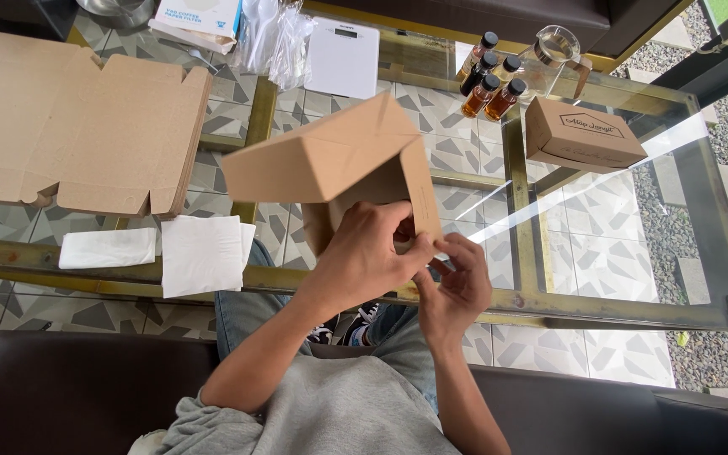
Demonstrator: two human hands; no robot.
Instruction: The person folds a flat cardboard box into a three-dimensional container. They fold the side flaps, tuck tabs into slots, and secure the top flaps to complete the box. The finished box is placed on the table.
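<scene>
Nearest the camera: grey shirt and jeans, seated on a dark sofa [69, 388]. Left hand [364, 257] is closed on the lower edge of a half-folded cardboard box [339, 160], fingers curled over the flap. Right hand [458, 286] pinches the same box at its lower right corner, thumb and fingertips pressed to a narrow flap — both hands hold it firmly. The box is held in the air above the near edge of the glass table [600, 253], tilted, open side toward the person.

On the table, left of the hands: white napkins [200, 253] and one folded apart [107, 248]. Beyond them — a stack of flat box blanks [77, 126]. To the right, a finished closed box [579, 135]. Farthest: four small bottles [489, 80] of brown liquid, a glass jug [556, 55], a white scale [343, 57], clear plastic bags [275, 38].
</scene>
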